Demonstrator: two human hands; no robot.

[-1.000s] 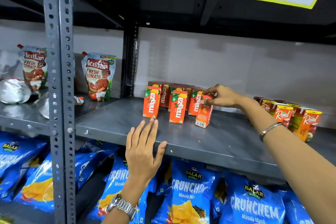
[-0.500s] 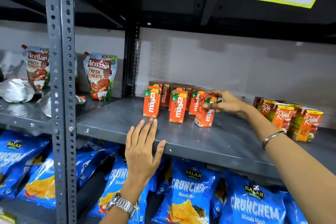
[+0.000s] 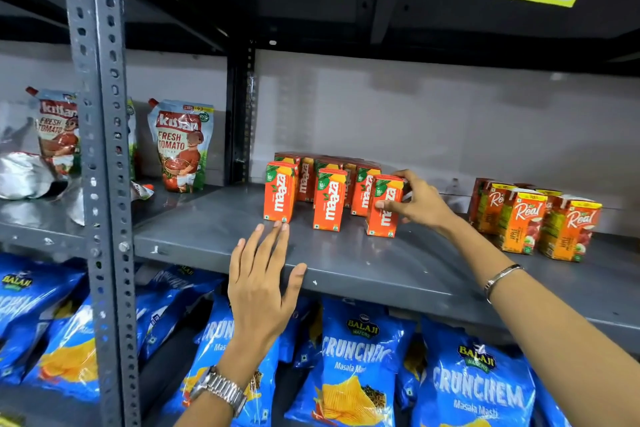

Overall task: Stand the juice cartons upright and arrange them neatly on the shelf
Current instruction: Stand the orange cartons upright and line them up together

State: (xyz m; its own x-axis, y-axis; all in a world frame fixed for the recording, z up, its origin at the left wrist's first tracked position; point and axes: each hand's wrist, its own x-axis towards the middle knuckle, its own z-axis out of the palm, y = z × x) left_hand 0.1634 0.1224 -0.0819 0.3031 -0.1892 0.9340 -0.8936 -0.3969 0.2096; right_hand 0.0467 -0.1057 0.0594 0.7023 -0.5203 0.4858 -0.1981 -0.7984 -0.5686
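Orange carton upright in right hand; left hand flat on shelf.

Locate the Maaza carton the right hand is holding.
Head view, centre-right of the grey shelf: the held Maaza carton stands upright in the right hand, rightmost of the front row, left of the Real cartons.

A: Grey metal shelf. Right hand grips the rightmost front mango carton, thumb across its face, fingers behind the top. Carton upright, base on the shelf.

B: Left hand?

A: Flat on the shelf's front edge, fingers spread, fingertips just short of the left front carton. A middle carton stands between; more behind.

B: Further right?

A: Apple cartons, upright, well apart. Blue chip bags below.
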